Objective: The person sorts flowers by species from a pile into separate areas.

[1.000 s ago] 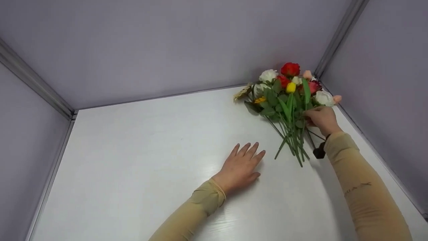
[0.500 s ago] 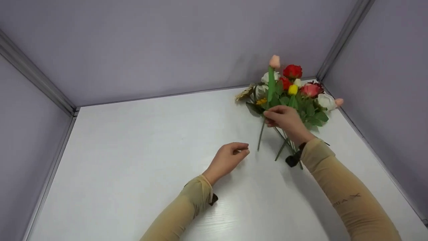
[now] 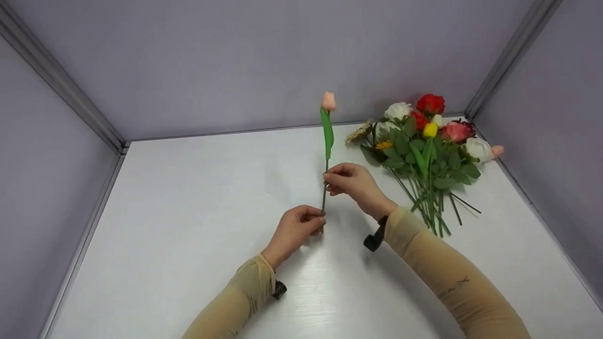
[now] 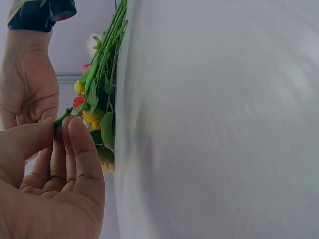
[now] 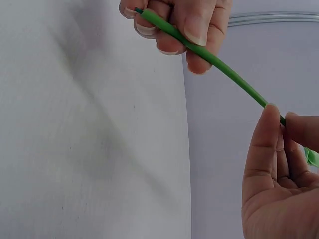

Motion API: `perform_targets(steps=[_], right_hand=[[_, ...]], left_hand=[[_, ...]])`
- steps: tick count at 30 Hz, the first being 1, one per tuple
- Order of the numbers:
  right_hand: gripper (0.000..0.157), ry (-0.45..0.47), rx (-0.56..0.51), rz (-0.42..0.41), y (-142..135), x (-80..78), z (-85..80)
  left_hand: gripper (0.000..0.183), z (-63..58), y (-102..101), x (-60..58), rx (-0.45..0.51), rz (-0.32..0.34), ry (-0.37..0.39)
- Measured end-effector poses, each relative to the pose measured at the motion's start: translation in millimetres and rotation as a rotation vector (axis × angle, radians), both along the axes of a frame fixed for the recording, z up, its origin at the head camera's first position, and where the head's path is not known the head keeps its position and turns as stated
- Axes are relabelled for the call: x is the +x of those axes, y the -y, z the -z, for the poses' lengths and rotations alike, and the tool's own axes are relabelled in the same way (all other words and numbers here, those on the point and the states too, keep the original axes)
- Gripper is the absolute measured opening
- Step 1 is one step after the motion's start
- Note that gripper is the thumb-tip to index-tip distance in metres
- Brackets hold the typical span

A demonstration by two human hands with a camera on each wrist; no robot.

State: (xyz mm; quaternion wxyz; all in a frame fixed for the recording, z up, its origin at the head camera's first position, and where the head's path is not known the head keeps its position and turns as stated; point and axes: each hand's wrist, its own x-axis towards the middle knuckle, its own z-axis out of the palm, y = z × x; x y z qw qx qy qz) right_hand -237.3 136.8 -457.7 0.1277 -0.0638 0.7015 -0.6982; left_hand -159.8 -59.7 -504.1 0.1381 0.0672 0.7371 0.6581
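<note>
Over white table (image 3: 188,212): left hand (image 3: 293,231), right hand (image 3: 357,187) pinch one pink tulip (image 3: 328,135); one flower heap (image 3: 424,155) farther right.

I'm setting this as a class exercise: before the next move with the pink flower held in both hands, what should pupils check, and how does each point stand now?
1. Right hand pinching the green stem: ok.
2. Left hand pinching the same stem lower down: ok.
3. Pink bloom at the top, above both hands: ok.
4. Bloom and long leaf apart from the flower pile: ok, a gap shows in the head view.
5. Pile's stems lying separately: not ok, several cross.
6. Back of the bloom undamaged: cannot tell, only its near side shows.
</note>
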Motion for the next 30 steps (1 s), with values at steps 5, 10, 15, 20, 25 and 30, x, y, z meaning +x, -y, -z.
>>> perform_targets(steps=[5, 10, 15, 20, 25, 30], right_hand=[[0.033, 0.036, -0.053, 0.015, 4.9, -0.1, -3.9], [0.031, 0.068, -0.068, 0.029, 8.8, -0.7, -4.7], [0.023, 0.070, -0.061, 0.046, 16.4, -1.4, -2.3], [0.026, 0.065, -0.054, 0.031, 27.0, -1.1, -0.6], [0.031, -0.015, 0.054, -0.024, 32.3, 1.0, 3.7], [0.035, -0.201, 0.391, -0.112, 35.9, 6.9, 7.3]], left_hand=[[0.024, -0.9, 3.3, 7.2, -0.040, 0.028, 0.007], [0.030, 0.1, 4.6, 8.7, -0.056, 0.013, 0.016], [0.033, 2.5, 5.5, 3.1, -0.019, -0.068, -0.025], [0.029, 2.3, 14.9, 0.1, -0.023, -0.126, -0.059], [0.023, -0.1, 41.7, -6.6, -0.118, -0.174, -0.058], [0.020, -6.2, 101.1, -16.5, -0.277, -0.287, -0.047]])
